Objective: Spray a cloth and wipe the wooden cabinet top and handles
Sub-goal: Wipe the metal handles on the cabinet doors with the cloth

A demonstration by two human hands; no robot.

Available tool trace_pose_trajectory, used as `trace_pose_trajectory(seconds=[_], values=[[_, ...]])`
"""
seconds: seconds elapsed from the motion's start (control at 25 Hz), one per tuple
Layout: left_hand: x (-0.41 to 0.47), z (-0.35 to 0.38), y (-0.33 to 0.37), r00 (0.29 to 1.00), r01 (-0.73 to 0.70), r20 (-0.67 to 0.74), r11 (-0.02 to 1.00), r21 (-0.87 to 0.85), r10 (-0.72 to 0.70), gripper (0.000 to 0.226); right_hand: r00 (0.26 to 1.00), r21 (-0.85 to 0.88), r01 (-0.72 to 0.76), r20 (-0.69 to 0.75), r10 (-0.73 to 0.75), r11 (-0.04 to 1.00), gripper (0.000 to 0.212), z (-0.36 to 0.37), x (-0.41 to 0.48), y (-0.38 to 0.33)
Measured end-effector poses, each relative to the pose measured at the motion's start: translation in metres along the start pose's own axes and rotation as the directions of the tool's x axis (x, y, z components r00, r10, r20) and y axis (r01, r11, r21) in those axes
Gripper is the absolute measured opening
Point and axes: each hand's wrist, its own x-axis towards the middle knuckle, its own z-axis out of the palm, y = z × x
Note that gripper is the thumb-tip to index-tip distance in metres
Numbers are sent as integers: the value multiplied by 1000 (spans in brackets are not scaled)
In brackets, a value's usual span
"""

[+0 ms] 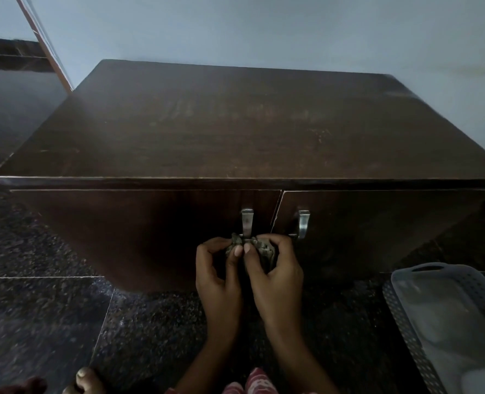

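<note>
The wiping looks to be at the handle stage. Low on the cabinet front, the left hand (pixel 217 273) and right hand (pixel 275 268) meet at the foot of the left handle (pixel 247 222). Between them they bunch the cloth (pixel 259 247) against that handle's lower end, the fingers (pixel 238 250) of both hands curled tight on the fabric. The cabinet top (pixel 235 129) above shows faint pale streaks across its middle; whether these are wipe marks or leftover dust I cannot tell, so the top may or may not be finished. The right handle (pixel 303 224), just beside the hands on the other door, is bare of cloth and probably remains to be wiped.

Counted left to right: 1 cabinet with 2 doors, 2 metal handles, 1 cloth, 2 hands, and 1 grey perforated basket (pixel 406 317) on the floor (pixel 36 308) at the cabinet's front right corner. No spray bottle is in view.
</note>
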Motion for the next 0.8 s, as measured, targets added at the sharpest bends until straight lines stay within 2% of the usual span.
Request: trace_pose_trajectory(seconds=[0.12, 0.28, 0.52, 0.68, 0.8], values=[[8, -1, 12, 999, -46, 24, 999, -12, 46, 19, 996, 8, 85, -32, -85, 996, 15, -4, 3, -12], [14, -3, 15, 998, 1, 70, 999, -45, 2, 15, 991, -18, 125, -41, -126, 992, 11, 0, 4, -15], [5, -5, -7, 997, 57, 56, 998, -39, -55, 26, 999, -58, 43, -28, -45, 997, 15, 7, 3, 12], [12, -3, -22, 997, 55, 60, 998, -6, -55, 25, 995, -118, 52, -77, -61, 992, 19, 15, 11, 26], [8, -2, -25, 996, 65, 51, 997, 40, -67, 19, 998, -133, 14, -63, -22, 991, 19, 15, 13, 29]])
